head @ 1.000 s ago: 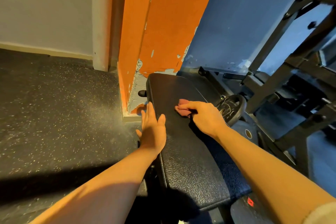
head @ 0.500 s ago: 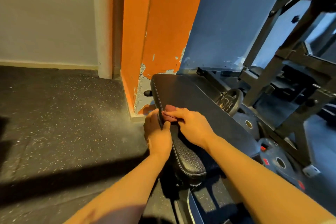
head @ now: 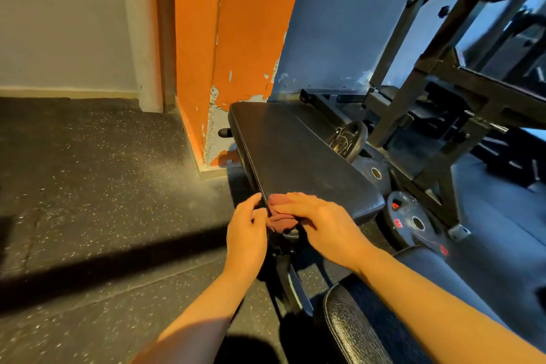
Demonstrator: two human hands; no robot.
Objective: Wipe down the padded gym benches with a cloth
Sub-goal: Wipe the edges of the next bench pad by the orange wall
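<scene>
Pressing cloth (head: 280,216) on bench (head: 298,156) with flat right-hand fingers (head: 291,207), weight plates (head: 413,221) beside

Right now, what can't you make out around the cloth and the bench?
- Head view: most of the cloth lies under the right hand.
- Left hand fingertips hidden behind the bench pad edge.
- Near pad cut off by the bottom edge.
- Weight plate markings too small.
</scene>
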